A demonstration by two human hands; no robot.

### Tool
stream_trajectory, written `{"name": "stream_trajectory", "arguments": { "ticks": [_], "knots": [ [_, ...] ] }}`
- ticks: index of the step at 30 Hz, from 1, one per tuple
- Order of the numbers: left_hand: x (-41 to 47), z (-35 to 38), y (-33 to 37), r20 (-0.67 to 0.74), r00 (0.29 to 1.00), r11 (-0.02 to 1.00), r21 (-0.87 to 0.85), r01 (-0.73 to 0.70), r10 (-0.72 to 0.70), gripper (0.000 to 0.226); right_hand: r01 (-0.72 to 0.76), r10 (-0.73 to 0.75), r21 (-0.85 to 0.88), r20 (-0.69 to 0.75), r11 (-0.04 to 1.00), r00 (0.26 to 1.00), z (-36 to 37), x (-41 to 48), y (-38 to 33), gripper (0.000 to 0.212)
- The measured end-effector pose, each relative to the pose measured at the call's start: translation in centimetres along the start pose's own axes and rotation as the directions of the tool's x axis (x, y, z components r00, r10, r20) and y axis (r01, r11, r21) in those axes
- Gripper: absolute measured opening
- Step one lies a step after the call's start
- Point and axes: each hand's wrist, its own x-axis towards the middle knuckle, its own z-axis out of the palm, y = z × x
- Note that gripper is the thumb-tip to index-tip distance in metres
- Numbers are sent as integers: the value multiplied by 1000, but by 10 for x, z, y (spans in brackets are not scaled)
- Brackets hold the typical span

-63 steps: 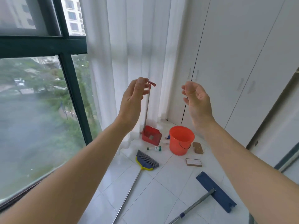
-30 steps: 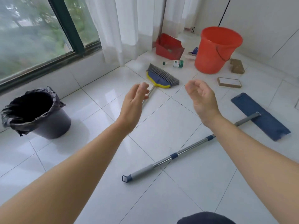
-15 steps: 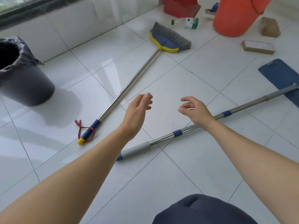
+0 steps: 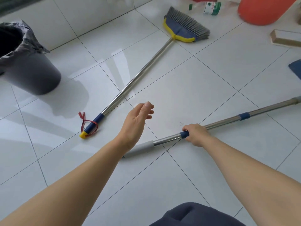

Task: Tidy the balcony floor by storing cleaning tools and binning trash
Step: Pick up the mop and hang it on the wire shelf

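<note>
A mop handle, steel with blue bands and a grey grip, lies across the white floor tiles. My right hand is closed around it at a blue band near the grey grip. My left hand hovers open above the floor, just left of the pole, holding nothing. A broom with a blue and yellow head and grey bristles lies diagonally, its handle tip tied with red string. The blue mop pad shows only at the right edge. A lined dark grey trash bin stands at the left.
An orange bucket stands at the top right. A clear plastic bottle with a green label lies beside it. A tan scrub block rests on the floor at the right. A low tiled wall runs along the top left.
The view has dropped from the window to the floor. My right hand went down and closed on the mop handle. My left hand lowered beside it and stays open.
</note>
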Motion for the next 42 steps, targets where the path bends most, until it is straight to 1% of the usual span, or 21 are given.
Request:
{"name": "stream_trajectory", "arguments": {
  "ticks": [3,6,9,12,14,15,16,17,18,19,21,23,25,27,29,32,35,39,42],
  "knots": [
    [-2,-6,-2,-9,1000,1000,0,8,-8,42,16,-22,-174,-32,985,999,7,7,-2,33],
    [-7,-10,-3,-3,1000,1000,6,27,-27,39,9,-20,-222,-45,975,999,7,10,-2,32],
    [-10,-13,1,-3,999,999,3,44,-44,31,36,-53,-168,-98,985,994,-11,8,-2,24],
    [-11,-10,8,67,993,995,11,96,-96,28,67,-76,-57,-192,996,978,-45,5,-2,19],
    [-12,-7,9,105,977,982,59,179,-185,31,73,-74,-12,-242,997,967,-70,3,-3,17],
    [-11,-7,10,94,962,966,58,250,-255,32,74,-72,0,-260,997,963,-82,2,-4,17],
    [-10,-8,11,66,937,940,13,342,-342,34,73,-67,12,-277,997,959,-93,0,-5,17],
    [-9,-10,14,35,901,897,-81,434,-432,36,71,-60,27,-294,997,954,-104,-3,-6,18],
    [-7,-13,19,9,864,845,-208,493,-503,37,69,-51,46,-307,997,950,-113,-5,-8,19],
    [-3,-17,25,-20,847,804,-326,497,-532,37,69,-43,69,-317,995,947,-121,-8,-11,20],
    [5,-26,39,-105,861,782,-485,393,-497,37,78,-40,103,-332,992,943,-135,-15,-19,21],
    [13,-37,57,-162,886,768,-581,269,-434,40,96,-47,120,-355,988,934,-148,-20,-31,21],
    [20,-45,77,-172,900,750,-625,215,-401,39,106,-42,150,-379,983,924,-163,-25,-44,19],
    [26,-54,101,-161,907,714,-675,186,-388,32,110,-26,188,-400,976,916,-180,-32,-59,16],
    [31,-63,127,-168,915,685,-714,144,-368,30,108,-5,225,-417,968,909,-198,-40,-71,13],
    [27,-72,176,-196,937,702,-709,68,-289,29,97,33,271,-439,958,898,-234,-66,-85,12],
    [8,-85,236,-209,952,723,-690,18,-223,21,75,71,301,-448,951,891,-277,-105,-100,12],
    [-22,-114,331,-214,969,794,-606,-36,-120,13,90,73,326,-455,941,888,-341,-157,-132,13],
    [-53,-141,411,-218,975,844,-528,-88,-35,13,101,91,398,-435,912,896,-396,-201,-164,15]
  ]
}}
